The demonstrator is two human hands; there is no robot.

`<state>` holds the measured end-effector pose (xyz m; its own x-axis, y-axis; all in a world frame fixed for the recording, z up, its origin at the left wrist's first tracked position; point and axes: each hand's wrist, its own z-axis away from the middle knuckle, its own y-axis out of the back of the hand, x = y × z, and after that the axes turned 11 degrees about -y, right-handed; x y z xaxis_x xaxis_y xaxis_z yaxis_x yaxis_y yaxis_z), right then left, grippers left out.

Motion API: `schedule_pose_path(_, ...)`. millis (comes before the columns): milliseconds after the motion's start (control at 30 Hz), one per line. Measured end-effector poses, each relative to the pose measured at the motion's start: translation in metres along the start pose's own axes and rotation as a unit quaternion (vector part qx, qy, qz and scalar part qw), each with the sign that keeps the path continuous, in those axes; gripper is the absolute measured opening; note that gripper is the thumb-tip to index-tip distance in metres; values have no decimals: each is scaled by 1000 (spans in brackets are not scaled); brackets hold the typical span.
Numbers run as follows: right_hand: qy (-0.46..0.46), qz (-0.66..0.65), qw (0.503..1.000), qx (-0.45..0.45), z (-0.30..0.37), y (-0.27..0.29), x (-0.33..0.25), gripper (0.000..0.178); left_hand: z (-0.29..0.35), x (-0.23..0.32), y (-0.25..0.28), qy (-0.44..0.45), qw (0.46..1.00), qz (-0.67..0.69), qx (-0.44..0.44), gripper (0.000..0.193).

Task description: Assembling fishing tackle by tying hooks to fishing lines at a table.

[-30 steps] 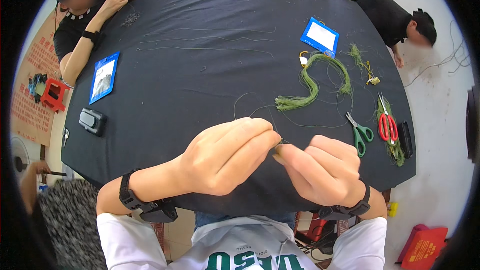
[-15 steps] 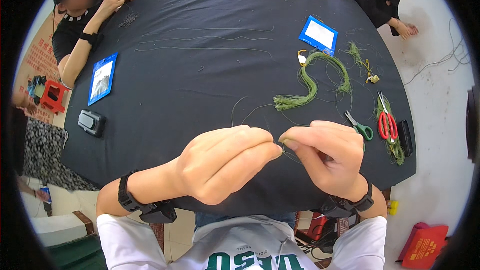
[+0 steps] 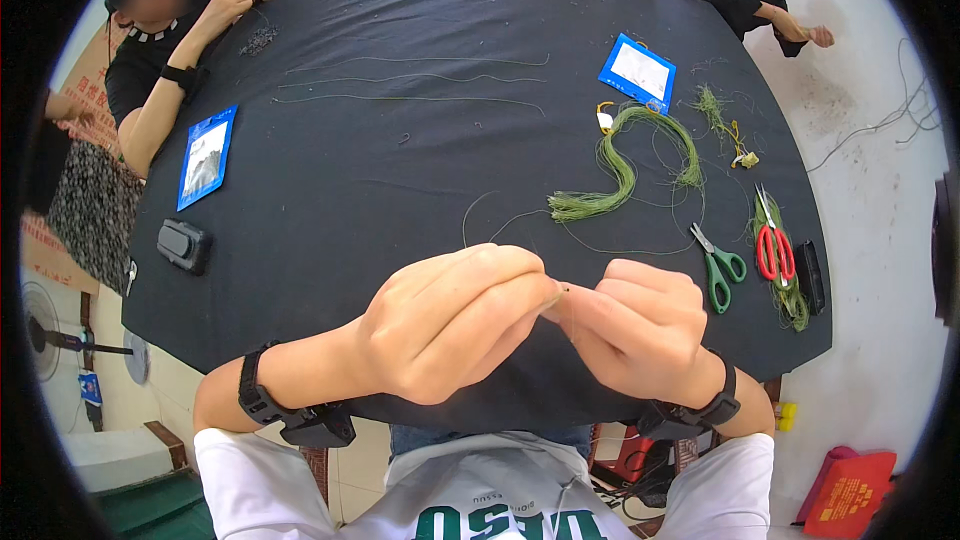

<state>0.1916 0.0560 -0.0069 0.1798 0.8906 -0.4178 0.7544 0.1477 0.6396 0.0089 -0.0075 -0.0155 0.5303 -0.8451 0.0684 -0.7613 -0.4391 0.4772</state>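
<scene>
Two hands meet tip to tip, just above the near part of the black-covered table [image 3: 330, 200]! The left hand [image 3: 460, 325] has its fingers pressed together, thumb tucked from sight, pinching a fine green strand [image 3: 512, 219]. The right hand [image 3: 640, 325] answers from the other side, forefinger and thumb closed on the same work, the remaining fingers curled in. A dark speck shows right at the meeting point, though the strand is so thin and so well covered there that I can't fairly say how it is wound.

Out past the knuckles the strand arcs away over the cloth, near the loose tail of a green bundle [image 3: 622, 180], bent like a horseshoe with a white tag [image 3: 605, 122] at its top. Just above lies a blue-edged packet [image 3: 638, 75]; to its right, a small green tuft [image 3: 710, 108].

Over on the right, green-handled scissors [image 3: 720, 275] lie open a little, and red-handled scissors [image 3: 773, 245] rest on a second green bundle [image 3: 797, 308], with a black case [image 3: 811, 278] just beside. Across the middle, three separate strands [image 3: 410, 97] stretch side by side. Left flank: another blue-edged packet [image 3: 206, 158], a dark gadget [image 3: 184, 244] below it, and beyond, a co-worker [image 3: 160, 50] seated at the edge, hands together.
</scene>
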Motion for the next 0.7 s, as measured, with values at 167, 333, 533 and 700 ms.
schedule_pose_path(167, 76, 91, 993, 22, 4, 3, -7, 26, -1, -2, -4, -27, 999, -28, -4, 24)
schedule_pose_path(333, 87, 126, 988, 36, 0, 16, -11, 27, 0, -1, -2, -43, 998, -39, -11, 24)
schedule_pose_path(533, -12, 34, 999, 19, -7, 17, -2, 29, -2, 0, 0, -52, 998, -23, -13, 23)
schedule_pose_path(700, -101, -98, 989, -38, -5, 12, 3, 21, -3, 1, 1, -22, 1000, 11, -3, 23)
